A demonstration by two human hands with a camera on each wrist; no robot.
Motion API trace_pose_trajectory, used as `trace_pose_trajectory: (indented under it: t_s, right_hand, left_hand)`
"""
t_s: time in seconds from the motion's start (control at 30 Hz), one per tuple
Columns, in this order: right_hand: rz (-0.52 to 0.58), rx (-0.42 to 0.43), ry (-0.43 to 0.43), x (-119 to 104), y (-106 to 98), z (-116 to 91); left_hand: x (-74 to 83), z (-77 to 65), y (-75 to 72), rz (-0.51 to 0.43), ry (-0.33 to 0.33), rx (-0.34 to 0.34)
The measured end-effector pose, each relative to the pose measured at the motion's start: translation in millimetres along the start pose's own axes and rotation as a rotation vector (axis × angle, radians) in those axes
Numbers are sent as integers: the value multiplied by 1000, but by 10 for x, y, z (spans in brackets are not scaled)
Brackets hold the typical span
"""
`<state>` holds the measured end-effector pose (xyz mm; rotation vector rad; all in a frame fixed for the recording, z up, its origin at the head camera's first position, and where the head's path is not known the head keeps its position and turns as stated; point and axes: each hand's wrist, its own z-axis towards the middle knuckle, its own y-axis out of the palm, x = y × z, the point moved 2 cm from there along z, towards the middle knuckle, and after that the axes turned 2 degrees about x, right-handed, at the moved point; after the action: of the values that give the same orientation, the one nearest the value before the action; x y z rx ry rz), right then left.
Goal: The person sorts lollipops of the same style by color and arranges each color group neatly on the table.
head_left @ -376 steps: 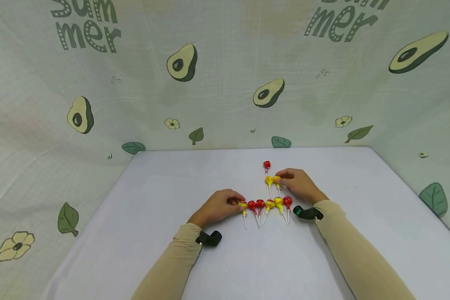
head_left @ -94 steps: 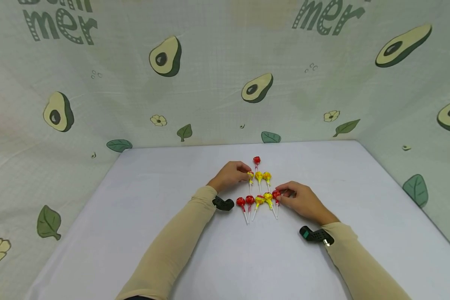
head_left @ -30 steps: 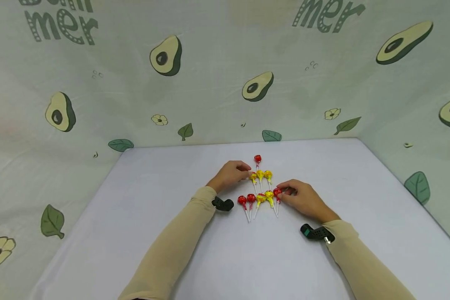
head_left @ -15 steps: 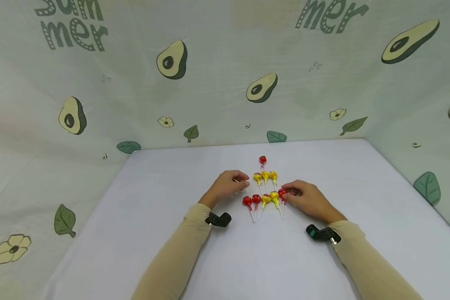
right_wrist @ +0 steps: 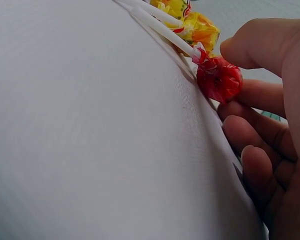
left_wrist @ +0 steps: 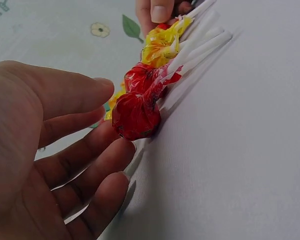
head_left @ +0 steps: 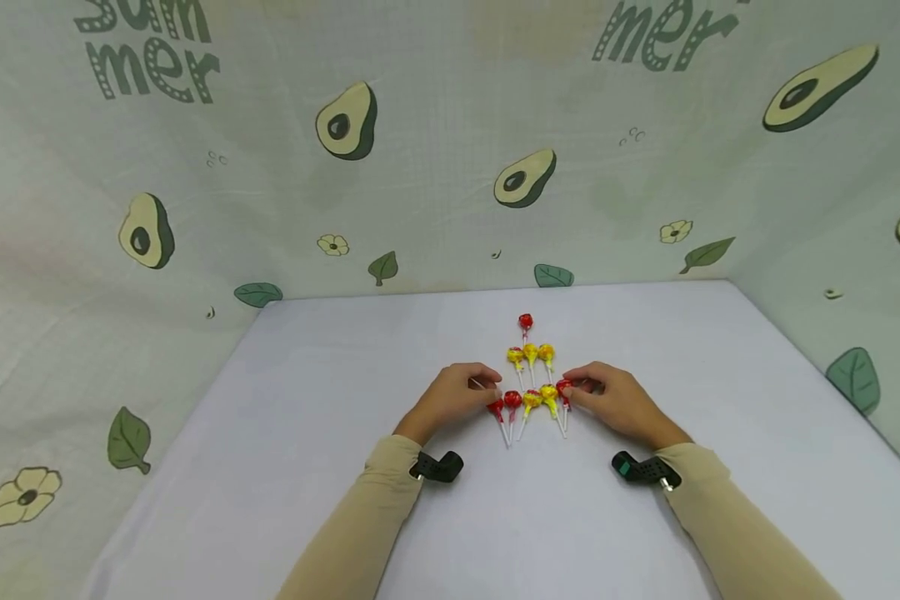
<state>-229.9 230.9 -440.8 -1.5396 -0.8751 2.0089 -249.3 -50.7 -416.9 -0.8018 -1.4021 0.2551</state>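
Observation:
Wrapped lollipops lie on the white table in three rows. At the back is one red lollipop (head_left: 525,321), then three yellow lollipops (head_left: 531,353), then a front row of red and yellow ones. My left hand (head_left: 456,398) is at the leftmost red lollipop (left_wrist: 136,116); its fingertips are beside the head, the thumb slightly apart from it. My right hand (head_left: 621,403) loosely holds the head of the rightmost red lollipop (right_wrist: 219,80) between thumb and fingers. Beside its thumb is a yellow lollipop (right_wrist: 201,31). Another red lollipop (head_left: 512,400) lies second from left.
White cloth covers the table (head_left: 345,350). Behind it hangs a curtain (head_left: 435,208) printed with avocados and leaves. A black wrist camera (head_left: 437,467) sits on the left wrist, another wrist camera (head_left: 645,469) on the right.
A yellow lollipop went from the front row's left end to the middle row's left. The left hand let go and came forward to the leftmost red one. The right hand shifted to the rightmost red.

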Motion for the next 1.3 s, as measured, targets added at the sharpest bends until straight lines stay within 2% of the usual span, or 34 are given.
trace_pose_trajectory:
  t_s: [0.37,0.8,1.07,1.3]
  right_hand:
    - [-15,19,-10,-9,-1,-8]
    - [-12,12,-4,-29,1,-3]
    - [-11,28,-16,-30,-3,-7]
    - [-18,7,-10,-40,-16,-3]
  left_hand:
    - [-79,-15,-17,-70,42,-55]
    - [-172,-4,-5,-77,53,-88]
    - [-171,-28,-17,-38,52,-88]
    - [-176,-39,-14,-37,62,-86]
